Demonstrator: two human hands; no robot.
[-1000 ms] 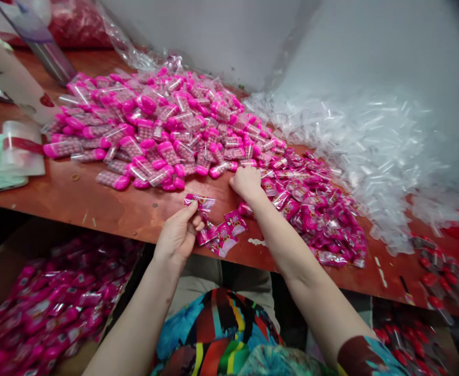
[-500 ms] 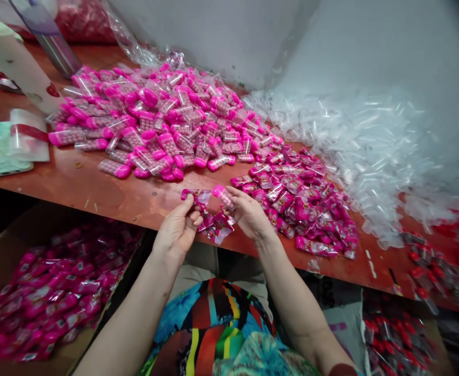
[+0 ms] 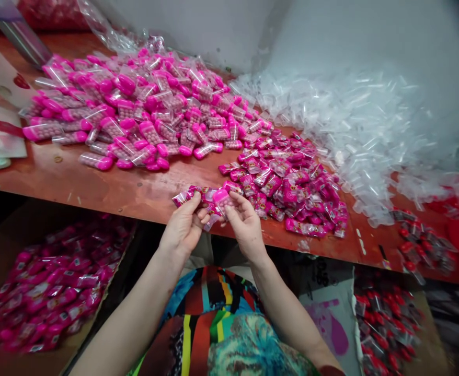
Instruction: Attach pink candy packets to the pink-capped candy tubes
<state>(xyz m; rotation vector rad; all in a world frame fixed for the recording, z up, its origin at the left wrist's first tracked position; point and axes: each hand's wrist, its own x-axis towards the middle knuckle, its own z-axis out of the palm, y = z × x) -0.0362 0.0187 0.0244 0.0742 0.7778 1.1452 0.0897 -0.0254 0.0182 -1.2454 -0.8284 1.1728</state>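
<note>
In front of my body, at the table's near edge, both hands are close together. My left hand (image 3: 184, 222) pinches a printed pink wrapper sleeve (image 3: 206, 194) between thumb and fingers. Held in my right hand (image 3: 245, 222) is a small clear container with a pink cap (image 3: 222, 198), filled with pale pink beads. The container's capped end is against the wrapper; whether it is inside cannot be made out. Just right of my hands lies a heap of pink printed wrappers (image 3: 292, 183), and beyond them a large pile of pink-capped containers (image 3: 143, 115).
Clear plastic tubes (image 3: 351, 136) are heaped along the wall at right. A carton of pink wrapped pieces (image 3: 53, 292) stands below left. Red-capped containers (image 3: 425, 243) lie at the table's right end, with more in a box (image 3: 382, 324) beneath. A bottle (image 3: 21, 34) stands at back left.
My hands have come closer together, bringing the pink-capped container up to the wrapper. The view has shifted, so the table contents appear farther left and higher.
</note>
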